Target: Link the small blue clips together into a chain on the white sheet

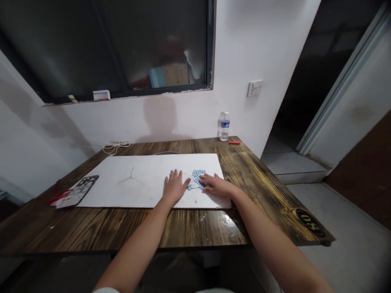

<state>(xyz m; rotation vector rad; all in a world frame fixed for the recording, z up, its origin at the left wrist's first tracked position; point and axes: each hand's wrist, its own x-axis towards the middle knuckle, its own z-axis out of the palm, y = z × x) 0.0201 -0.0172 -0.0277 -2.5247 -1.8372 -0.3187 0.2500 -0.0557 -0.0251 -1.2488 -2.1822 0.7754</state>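
Observation:
A large white board point(152, 175) lies flat on the wooden table point(259, 191). Near its right end is a small cluster of blue-and-white striped pieces point(199, 172), too small to name surely. My right hand point(215, 185) rests over the right side of this cluster and hides part of it, fingers stretched out. Just left of the cluster my left hand point(174, 186) lies flat on the board, fingers spread and thumb toward the pieces. Dark thin lines point(131, 177) meeting at one point show on the board's left half.
At the board's left end lies a dark-edged flat case point(82, 189) with patterned contents. A plastic bottle point(225, 127) and a red stick-like thing point(234, 143) stand and lie at the back right. A white cable point(114, 147) is coiled at the back left, against the wall.

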